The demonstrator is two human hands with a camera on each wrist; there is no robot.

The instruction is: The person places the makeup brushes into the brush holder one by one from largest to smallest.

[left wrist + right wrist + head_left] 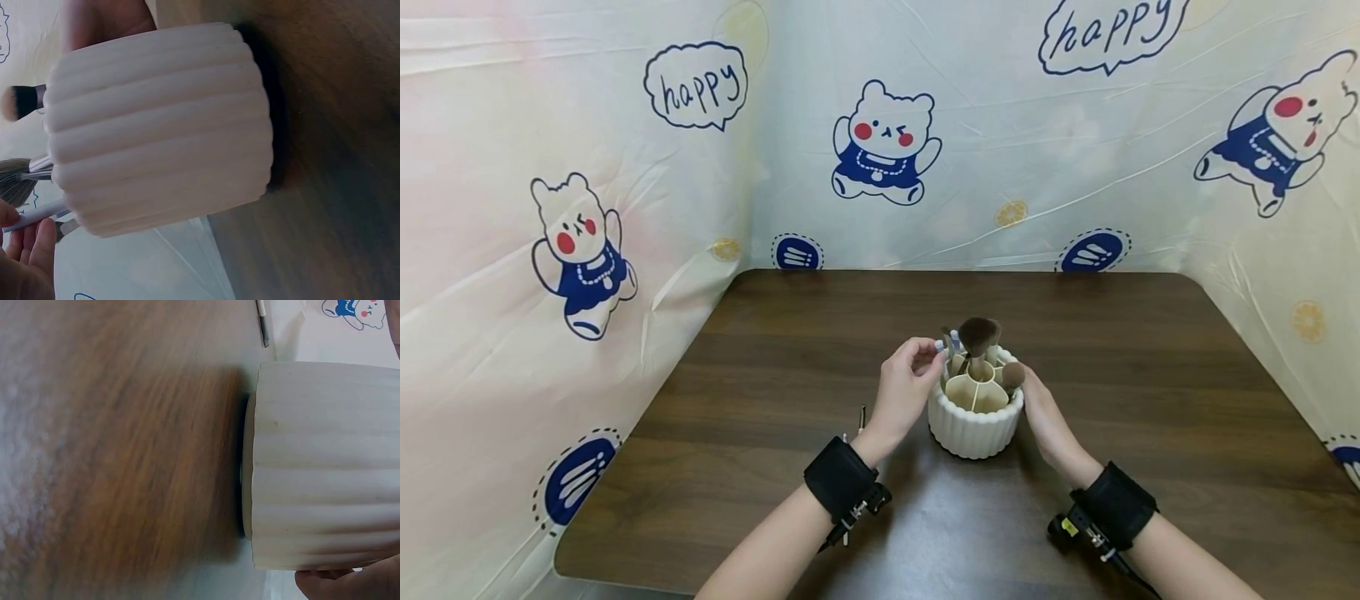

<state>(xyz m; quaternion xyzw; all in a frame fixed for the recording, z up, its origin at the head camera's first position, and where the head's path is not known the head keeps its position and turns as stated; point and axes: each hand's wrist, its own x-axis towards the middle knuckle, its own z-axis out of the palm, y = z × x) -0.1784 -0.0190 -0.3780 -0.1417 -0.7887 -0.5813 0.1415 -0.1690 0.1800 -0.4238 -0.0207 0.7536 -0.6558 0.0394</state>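
Handle [51, 210] near upright, leaning slightly left, pinched by left hand [907, 387] at left rim of holder [973, 432]; right hand [1047, 412] touches holder's right side, finger curl unclear.

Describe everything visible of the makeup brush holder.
The makeup brush holder is round, cream and plastic-looking, with fluted walls, a scalloped rim and inner dividers. It stands upright on the brown table with makeup brushes inside. The right hand touches its side; the left hand pinches a slim pale stick at its rim.
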